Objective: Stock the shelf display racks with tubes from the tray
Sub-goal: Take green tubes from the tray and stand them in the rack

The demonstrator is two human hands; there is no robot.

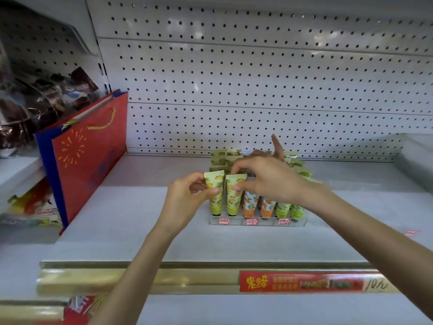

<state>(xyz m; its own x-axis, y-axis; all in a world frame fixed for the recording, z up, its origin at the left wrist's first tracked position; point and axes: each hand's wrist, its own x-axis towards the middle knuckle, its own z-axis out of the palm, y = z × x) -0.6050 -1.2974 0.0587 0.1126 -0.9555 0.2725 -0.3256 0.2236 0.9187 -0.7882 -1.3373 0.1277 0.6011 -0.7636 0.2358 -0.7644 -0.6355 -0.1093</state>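
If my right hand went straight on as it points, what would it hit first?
Probably the leftmost yellow tube, pinched by your left hand, beside the second yellow tube your right hand holds.

**Colours around my fingers**

In my left fingers [214, 190]: pale yellow tube [216, 202], yellow fruit, green leaves, black cap. Same print on second tube [234, 200] in my right fingers [242, 186]. Below my right fingers: white-orange tubes [250, 206], green leafy tubes [282, 210]. Far left of my left fingers: red bag [89, 165], gold burst, blue side. Beyond both: white pegboard [257, 78], dark dots.
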